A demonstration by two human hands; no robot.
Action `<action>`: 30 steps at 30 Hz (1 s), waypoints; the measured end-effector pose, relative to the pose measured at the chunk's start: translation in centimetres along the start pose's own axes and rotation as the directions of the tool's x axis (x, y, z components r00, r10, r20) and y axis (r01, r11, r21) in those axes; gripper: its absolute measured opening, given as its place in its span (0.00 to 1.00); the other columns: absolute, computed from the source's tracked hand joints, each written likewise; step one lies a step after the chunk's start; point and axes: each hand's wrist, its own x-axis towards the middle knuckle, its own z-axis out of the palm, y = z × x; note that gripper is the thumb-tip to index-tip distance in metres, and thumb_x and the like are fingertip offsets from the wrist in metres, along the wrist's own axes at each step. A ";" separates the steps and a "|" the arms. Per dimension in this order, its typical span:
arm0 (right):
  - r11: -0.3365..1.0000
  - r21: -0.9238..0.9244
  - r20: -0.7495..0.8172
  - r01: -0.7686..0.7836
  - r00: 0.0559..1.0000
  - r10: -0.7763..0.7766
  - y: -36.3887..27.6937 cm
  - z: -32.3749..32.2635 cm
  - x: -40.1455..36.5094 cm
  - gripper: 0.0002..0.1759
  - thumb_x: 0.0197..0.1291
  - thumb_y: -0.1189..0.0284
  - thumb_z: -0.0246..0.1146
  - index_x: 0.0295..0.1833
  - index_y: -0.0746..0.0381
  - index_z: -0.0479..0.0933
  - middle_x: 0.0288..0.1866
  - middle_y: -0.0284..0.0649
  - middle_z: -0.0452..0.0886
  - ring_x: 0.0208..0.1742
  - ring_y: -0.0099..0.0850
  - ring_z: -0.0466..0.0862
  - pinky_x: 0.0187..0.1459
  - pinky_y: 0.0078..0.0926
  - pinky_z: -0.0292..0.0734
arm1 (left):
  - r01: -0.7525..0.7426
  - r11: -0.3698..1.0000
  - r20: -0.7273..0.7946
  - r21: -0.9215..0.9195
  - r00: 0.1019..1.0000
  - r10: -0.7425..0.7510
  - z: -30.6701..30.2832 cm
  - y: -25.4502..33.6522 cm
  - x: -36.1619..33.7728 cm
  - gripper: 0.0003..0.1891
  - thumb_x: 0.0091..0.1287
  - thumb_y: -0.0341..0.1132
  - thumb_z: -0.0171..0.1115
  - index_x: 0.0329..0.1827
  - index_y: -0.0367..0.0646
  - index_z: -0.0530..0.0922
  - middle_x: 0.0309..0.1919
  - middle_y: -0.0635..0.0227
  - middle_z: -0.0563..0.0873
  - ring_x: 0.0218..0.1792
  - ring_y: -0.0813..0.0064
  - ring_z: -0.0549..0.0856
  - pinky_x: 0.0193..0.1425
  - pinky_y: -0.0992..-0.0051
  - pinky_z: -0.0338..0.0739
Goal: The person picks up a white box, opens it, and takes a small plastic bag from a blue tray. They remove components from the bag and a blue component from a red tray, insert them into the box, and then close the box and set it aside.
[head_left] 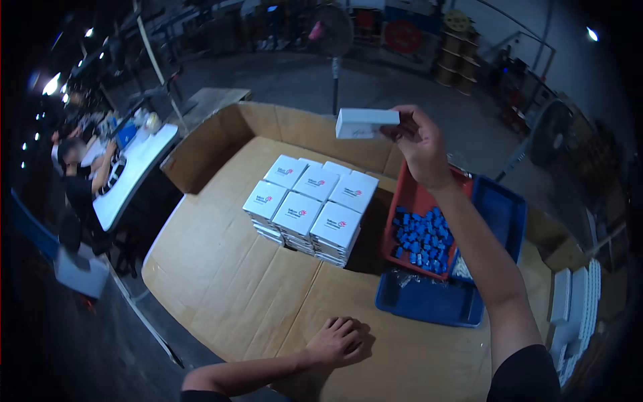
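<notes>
My right hand [422, 144] holds a small white box [367, 123] by its right end, raised above the far edge of the cardboard. Below and to the left of it, stacks of white boxes [295, 211] with red and black print stand in rows on the cardboard surface [214, 268]. My left hand [337, 342] rests on the cardboard near the front, its fingers curled; whether anything is under them is hidden. Many blue pieces [422, 238] lie in a red tray [461, 175] beneath my right forearm.
Blue trays [429, 301] [512, 201] sit in front of and right of the red one. White strips [576, 315] stand at far right. A person [84, 161] sits at a white table [137, 171] on the left. Fans [333, 32] stand beyond.
</notes>
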 end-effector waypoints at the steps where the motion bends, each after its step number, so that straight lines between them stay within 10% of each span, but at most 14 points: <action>1: 1.000 0.025 -0.028 -0.003 1.000 0.004 -2.1 -0.5 -1.4 0.14 0.70 0.87 0.66 0.58 0.66 0.78 0.55 0.38 0.86 0.61 0.26 0.86 0.68 0.27 0.81 | -0.032 0.999 -0.005 0.034 0.999 0.032 0.1 -0.1 0.2 0.17 0.69 0.45 0.69 0.54 0.46 0.82 0.57 0.60 0.83 0.63 0.57 0.80 0.67 0.57 0.72; 11: 0.960 0.245 -0.444 -0.139 0.864 0.238 -15.8 -1.8 -20.0 0.20 0.75 0.76 0.67 0.68 0.67 0.77 0.61 0.40 0.86 0.60 0.25 0.85 0.65 0.26 0.78 | 0.011 1.000 -0.383 0.017 0.924 -0.004 1.3 0.5 -0.6 0.11 0.64 0.34 0.72 0.48 0.45 0.84 0.49 0.60 0.87 0.53 0.54 0.84 0.60 0.56 0.76; 15: 0.961 0.235 -0.396 -0.145 0.889 0.231 -19.9 -2.8 -25.2 0.20 0.81 0.75 0.60 0.74 0.64 0.76 0.63 0.39 0.85 0.62 0.24 0.84 0.65 0.26 0.79 | 0.192 0.932 -0.600 -0.308 0.721 -0.347 2.6 0.3 -0.6 0.10 0.70 0.36 0.71 0.49 0.43 0.86 0.46 0.62 0.90 0.51 0.61 0.86 0.57 0.63 0.77; 18: 0.962 0.124 -0.277 -0.243 0.923 0.269 -23.0 -4.7 -27.6 0.22 0.84 0.75 0.53 0.77 0.67 0.73 0.68 0.41 0.83 0.64 0.25 0.83 0.68 0.25 0.77 | 0.273 0.650 -0.397 -0.709 0.607 -0.688 3.0 3.0 0.4 0.14 0.77 0.42 0.67 0.56 0.42 0.85 0.52 0.63 0.90 0.54 0.68 0.87 0.60 0.67 0.78; 20: 0.953 0.164 -0.266 -0.255 0.919 0.292 -24.9 -4.7 -29.3 0.22 0.84 0.73 0.51 0.77 0.68 0.73 0.62 0.39 0.85 0.59 0.22 0.83 0.62 0.21 0.77 | 0.187 0.430 -0.177 -0.883 0.716 -0.675 1.4 8.3 2.2 0.20 0.82 0.48 0.61 0.63 0.41 0.83 0.57 0.64 0.89 0.57 0.72 0.86 0.64 0.67 0.78; 23: 0.953 0.108 -0.235 -0.283 0.924 0.301 -27.1 -5.1 -32.1 0.21 0.83 0.71 0.54 0.73 0.68 0.75 0.52 0.35 0.83 0.51 0.19 0.81 0.54 0.17 0.75 | 0.129 0.181 0.078 -0.975 0.961 -0.264 -1.5 16.6 4.7 0.29 0.86 0.52 0.46 0.78 0.39 0.69 0.67 0.57 0.83 0.59 0.64 0.86 0.67 0.61 0.77; 27: 0.964 0.130 -0.326 -0.234 0.908 0.264 -27.2 -4.1 -35.1 0.15 0.80 0.73 0.58 0.67 0.63 0.75 0.52 0.33 0.82 0.54 0.19 0.79 0.58 0.20 0.73 | 0.123 -0.051 0.127 -0.991 0.989 -0.077 -2.3 25.0 6.0 0.33 0.87 0.51 0.46 0.87 0.42 0.58 0.70 0.60 0.79 0.65 0.66 0.83 0.71 0.61 0.78; 30: 0.969 0.039 -0.320 -0.245 0.916 0.244 -27.1 -3.6 -36.9 0.12 0.80 0.75 0.56 0.63 0.63 0.77 0.55 0.36 0.82 0.56 0.23 0.80 0.60 0.23 0.74 | 0.220 0.059 0.214 -0.974 0.972 -0.095 -3.6 27.7 6.1 0.36 0.86 0.54 0.46 0.89 0.41 0.53 0.70 0.61 0.78 0.68 0.68 0.81 0.73 0.63 0.76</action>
